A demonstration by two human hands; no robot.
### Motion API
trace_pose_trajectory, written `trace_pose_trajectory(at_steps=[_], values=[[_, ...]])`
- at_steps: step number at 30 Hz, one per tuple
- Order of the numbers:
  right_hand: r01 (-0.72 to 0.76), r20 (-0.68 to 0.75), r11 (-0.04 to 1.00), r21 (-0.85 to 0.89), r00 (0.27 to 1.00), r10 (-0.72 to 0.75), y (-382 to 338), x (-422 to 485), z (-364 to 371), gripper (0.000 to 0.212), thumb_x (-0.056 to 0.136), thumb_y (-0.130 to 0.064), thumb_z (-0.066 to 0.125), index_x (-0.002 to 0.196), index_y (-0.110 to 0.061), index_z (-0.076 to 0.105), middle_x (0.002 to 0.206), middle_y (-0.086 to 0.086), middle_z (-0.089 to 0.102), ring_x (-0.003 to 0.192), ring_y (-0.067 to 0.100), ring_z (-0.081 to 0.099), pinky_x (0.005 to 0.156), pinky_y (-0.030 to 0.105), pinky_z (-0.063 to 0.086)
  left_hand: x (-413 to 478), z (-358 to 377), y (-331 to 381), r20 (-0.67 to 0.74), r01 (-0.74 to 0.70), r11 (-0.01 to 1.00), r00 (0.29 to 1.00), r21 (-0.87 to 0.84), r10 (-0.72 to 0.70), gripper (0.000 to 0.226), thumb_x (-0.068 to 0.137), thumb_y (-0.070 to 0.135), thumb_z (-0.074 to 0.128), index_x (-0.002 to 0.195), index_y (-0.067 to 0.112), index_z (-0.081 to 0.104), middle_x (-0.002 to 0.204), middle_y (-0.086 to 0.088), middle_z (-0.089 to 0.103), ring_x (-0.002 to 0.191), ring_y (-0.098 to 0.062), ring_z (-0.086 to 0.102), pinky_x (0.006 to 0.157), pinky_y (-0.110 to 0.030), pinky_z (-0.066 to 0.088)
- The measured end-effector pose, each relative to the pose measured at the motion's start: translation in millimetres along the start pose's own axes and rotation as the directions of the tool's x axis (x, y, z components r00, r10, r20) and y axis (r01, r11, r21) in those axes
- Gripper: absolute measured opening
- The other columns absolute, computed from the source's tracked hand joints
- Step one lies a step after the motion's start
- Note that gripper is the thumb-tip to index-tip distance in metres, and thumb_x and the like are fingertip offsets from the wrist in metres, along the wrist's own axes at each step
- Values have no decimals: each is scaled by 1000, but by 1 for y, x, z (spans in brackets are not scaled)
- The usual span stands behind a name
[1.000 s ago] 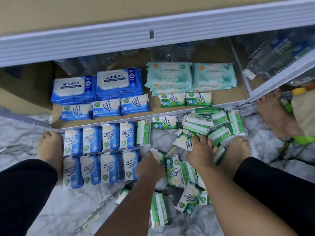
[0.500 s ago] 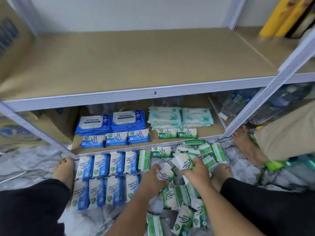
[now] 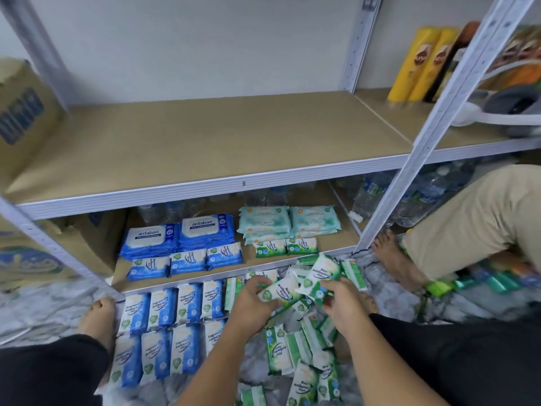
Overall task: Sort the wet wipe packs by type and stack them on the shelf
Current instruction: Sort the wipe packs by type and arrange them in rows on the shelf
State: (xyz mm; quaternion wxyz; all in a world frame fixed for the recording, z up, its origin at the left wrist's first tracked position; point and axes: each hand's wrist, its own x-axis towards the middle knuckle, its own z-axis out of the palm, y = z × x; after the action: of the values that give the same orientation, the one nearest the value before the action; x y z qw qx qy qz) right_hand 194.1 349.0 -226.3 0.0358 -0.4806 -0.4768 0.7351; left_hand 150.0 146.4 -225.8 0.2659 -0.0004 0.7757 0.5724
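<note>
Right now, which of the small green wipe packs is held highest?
The small green-and-white plastic wipe pack in the right hand; it tilts up above the pack in the left hand, while the rest lie on the floor or shelf.

A cardboard box [image 3: 20, 118] stands at the left end of the upper shelf [image 3: 205, 142], yellow packets [image 3: 418, 65] stand at the back of the board to its right, water bottles [image 3: 371, 194] crowd the lower level's back edge, and a second person's bare foot [image 3: 395, 262] rests on the marbled floor [image 3: 44, 303].

My forearms reach forward, close together; left grip [image 3: 252, 300] curls round a green pack [image 3: 278, 292], right grip [image 3: 342, 303] pinches another.
</note>
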Motion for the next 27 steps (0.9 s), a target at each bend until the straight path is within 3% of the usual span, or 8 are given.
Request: trace_pose_trajectory(at_steps=[2,5,8,12,14,17,22,27], values=[[14,-20,997,77,1000,-12,-3,2,0,56,81,11,69,125,-17,51,118,22,62,103,41,65,81,56,59,2,4,1,-28,0,1000,1000,-17,0,37,81,15,84,103,28,56,123,-2,59,91,-18,68,59,-27,53],[72,-107,993,99,992,-61,-6,8,-2,89,82,14,68,144,-41,36,124,13,57,99,37,66,67,47,61,7,9,1,-127,-31,999,992,-19,29,37,79,13,85,102,18,56,108,0,57,89,-11,59,60,-17,45],[85,-153,991,107,986,-68,-9,16,-5,79,81,11,74,139,-35,46,130,15,58,94,32,68,75,47,62,17,16,1,-168,-37,999,985,-39,30,39,76,19,88,103,23,60,106,9,57,96,-15,57,69,-27,46],[110,-285,992,56,954,-90,-21,40,-4,76,76,0,83,138,-29,50,125,15,65,82,26,64,65,35,51,46,31,8,-157,-36,999,987,-26,31,35,81,17,85,105,26,62,89,11,61,69,-16,61,63,-40,55],[132,-313,986,104,945,-93,-29,63,-5,68,77,5,80,133,-21,52,119,18,67,70,24,58,57,32,46,68,41,15,-185,-43,999,982,-4,41,29,83,14,82,105,22,66,83,14,61,54,-6,57,53,-32,52],[140,-324,967,212,944,-66,-46,100,-3,68,79,17,73,134,-14,50,115,20,64,67,19,59,73,37,54,111,55,26,-214,-57,996,974,66,69,25,81,15,84,99,25,68,102,-2,64,52,-8,55,42,-12,39],[132,-321,962,239,946,-50,-58,179,0,75,81,19,70,145,-9,41,136,20,52,97,37,62,86,41,56,201,81,21,-205,-36,986,976,164,70,27,81,16,84,92,33,66,125,-7,56,59,-17,65,46,-16,43],[112,-362,967,229,932,-22,-49,247,10,76,80,20,70,144,-11,42,137,27,52,84,29,64,86,41,58,265,103,1,-221,-35,967,971,252,93,22,89,12,76,107,20,69,127,1,42,68,2,58,53,0,37]])
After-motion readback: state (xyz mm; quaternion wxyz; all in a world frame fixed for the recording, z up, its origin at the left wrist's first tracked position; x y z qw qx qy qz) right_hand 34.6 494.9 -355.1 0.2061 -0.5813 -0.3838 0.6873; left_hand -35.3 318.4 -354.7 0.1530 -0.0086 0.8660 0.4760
